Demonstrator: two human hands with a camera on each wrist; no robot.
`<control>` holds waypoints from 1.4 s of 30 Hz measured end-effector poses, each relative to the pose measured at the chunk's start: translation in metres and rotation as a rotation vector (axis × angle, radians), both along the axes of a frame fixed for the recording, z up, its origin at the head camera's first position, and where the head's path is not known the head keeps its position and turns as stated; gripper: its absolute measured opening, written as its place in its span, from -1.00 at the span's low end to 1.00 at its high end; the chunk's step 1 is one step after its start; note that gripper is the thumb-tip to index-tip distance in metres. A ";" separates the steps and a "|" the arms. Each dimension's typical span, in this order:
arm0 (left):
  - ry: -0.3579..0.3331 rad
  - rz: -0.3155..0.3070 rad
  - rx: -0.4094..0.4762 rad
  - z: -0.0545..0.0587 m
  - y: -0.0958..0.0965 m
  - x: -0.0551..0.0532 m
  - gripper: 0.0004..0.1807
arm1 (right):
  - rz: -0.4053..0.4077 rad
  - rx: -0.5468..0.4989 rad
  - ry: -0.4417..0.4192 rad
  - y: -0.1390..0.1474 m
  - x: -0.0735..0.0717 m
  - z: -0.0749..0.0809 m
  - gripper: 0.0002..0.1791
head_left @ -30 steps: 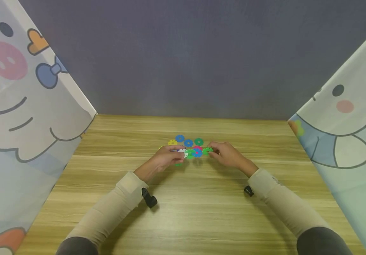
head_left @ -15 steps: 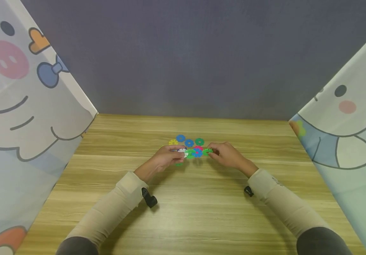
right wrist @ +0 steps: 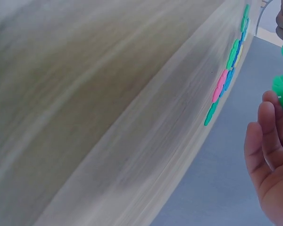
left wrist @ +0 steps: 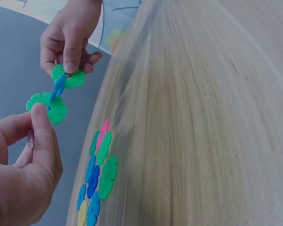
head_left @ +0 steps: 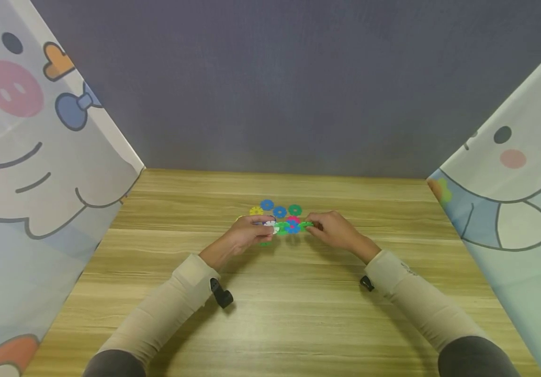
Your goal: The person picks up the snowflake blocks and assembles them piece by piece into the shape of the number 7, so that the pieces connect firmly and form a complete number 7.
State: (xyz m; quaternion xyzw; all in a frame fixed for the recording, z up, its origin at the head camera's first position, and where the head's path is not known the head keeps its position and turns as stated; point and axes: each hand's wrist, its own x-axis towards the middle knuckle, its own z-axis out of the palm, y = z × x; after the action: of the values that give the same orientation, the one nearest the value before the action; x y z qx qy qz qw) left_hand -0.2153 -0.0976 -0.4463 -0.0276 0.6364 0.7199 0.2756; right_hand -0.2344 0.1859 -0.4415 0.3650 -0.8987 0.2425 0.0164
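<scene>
Slotted, flower-shaped plastic interlocking discs are joined in a short chain held above the table between both hands. My left hand [head_left: 244, 233] pinches its left end, at the white interlocking disc [head_left: 271, 226]; in the left wrist view the thumb overlaps the adjoining green disc [left wrist: 57, 110]. A blue disc [left wrist: 58, 87] stands crosswise in the middle. At the far end, my right hand [head_left: 335, 228] pinches another green disc [left wrist: 75, 80] between thumb and fingers. The right wrist view catches only part of the chain at its right edge.
Loose discs lie flat on the wooden table [head_left: 289, 314] behind and below the hands: blue [head_left: 267, 204], yellow [head_left: 256, 210], dark green [head_left: 295, 209], pink [head_left: 293, 219] and several more. A grey panel [head_left: 270, 94] rises at the back, with cartoon-printed sheets [head_left: 501, 173] on both sides.
Both hands stay nearly in place with the same grips. The green disc at the right end of the chain has tilted and dipped slightly.
</scene>
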 end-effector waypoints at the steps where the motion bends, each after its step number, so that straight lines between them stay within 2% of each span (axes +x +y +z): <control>1: 0.004 0.001 -0.003 0.000 0.000 0.000 -0.44 | 0.003 -0.002 0.006 -0.001 0.000 0.000 -0.88; 6: 0.019 0.010 -0.027 0.000 0.002 0.001 -0.43 | 0.021 -0.015 0.046 -0.004 0.003 -0.001 -0.90; 16: -0.006 0.034 -0.035 0.007 0.003 0.002 -0.49 | 0.052 -0.069 0.113 -0.005 0.003 -0.009 -0.90; 22: -0.017 0.051 -0.037 0.004 0.003 0.001 -0.47 | 0.053 -0.089 0.103 -0.006 0.004 -0.014 -0.91; 29: -0.043 0.085 -0.051 -0.003 0.004 0.000 -0.48 | 0.057 -0.069 0.156 -0.012 0.006 -0.007 -0.80; 36: -0.034 0.079 -0.056 -0.001 0.005 0.002 -0.49 | 0.050 -0.053 0.181 -0.013 0.008 -0.006 -0.77; 42: -0.028 0.079 -0.090 0.001 0.004 0.002 -0.47 | 0.043 -0.065 0.194 -0.015 0.010 -0.009 -0.83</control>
State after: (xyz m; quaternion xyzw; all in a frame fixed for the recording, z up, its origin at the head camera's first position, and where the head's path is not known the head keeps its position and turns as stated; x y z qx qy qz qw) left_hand -0.2131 -0.0935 -0.4453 -0.0750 0.6625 0.7006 0.2543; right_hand -0.2247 0.1707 -0.4508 0.4053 -0.8765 0.2356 0.1099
